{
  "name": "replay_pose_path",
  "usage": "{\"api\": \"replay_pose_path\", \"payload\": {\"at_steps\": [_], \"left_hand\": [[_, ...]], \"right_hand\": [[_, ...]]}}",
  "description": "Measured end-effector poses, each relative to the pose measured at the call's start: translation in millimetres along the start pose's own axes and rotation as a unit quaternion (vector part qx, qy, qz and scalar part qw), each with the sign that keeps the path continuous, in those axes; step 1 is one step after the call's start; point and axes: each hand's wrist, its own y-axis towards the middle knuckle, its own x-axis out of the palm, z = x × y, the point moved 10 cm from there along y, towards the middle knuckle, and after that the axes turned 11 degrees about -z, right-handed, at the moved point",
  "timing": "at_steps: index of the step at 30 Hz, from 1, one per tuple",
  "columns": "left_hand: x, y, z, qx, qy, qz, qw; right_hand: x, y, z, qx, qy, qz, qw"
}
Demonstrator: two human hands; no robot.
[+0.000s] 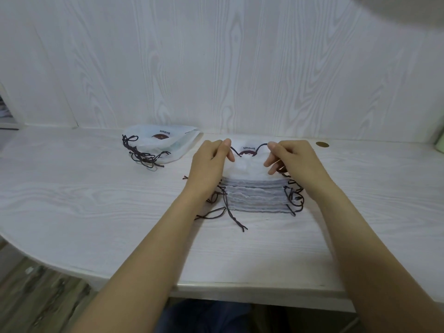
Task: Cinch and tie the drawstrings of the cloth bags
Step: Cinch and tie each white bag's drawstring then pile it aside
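Note:
A stack of white cloth bags (257,197) lies on the white table (84,200) in front of me, dark drawstrings trailing from both sides. The top bag (248,163) is bunched up, its printed logo facing away. My left hand (209,164) pinches the dark drawstring (234,150) at the bag's left. My right hand (292,159) pinches the same kind of cord at the bag's right. Both cords run toward the bag's gathered mouth between my hands.
A second pile of white bags (165,143) with knotted dark cords (141,153) lies at the back left, near the wall. A small gold disc (322,144) sits on the table at the back right. The table's front edge curves away at the left.

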Motion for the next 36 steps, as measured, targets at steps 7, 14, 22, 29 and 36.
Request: {"api": "replay_pose_path", "payload": {"at_steps": [7,14,22,29,36], "left_hand": [[10,1,-5,-0.03,-0.178,-0.057,0.982],[15,-4,-6,-0.047,-0.246,-0.076,0.965],[15,-5,-10,-0.064,-0.267,-0.072,0.959],[24,-3,-20,-0.113,-0.472,-0.082,0.871],[28,-4,-18,-0.118,-0.404,-0.12,0.899]], "right_hand": [[38,5,-12,0.035,0.242,-0.122,0.962],[57,-2,-17,0.034,0.38,-0.175,0.908],[65,-7,-22,0.016,0.436,-0.178,0.882],[37,-5,-16,-0.033,0.147,-0.063,0.987],[23,-20,-47,-0.221,-0.187,0.105,0.951]]}}
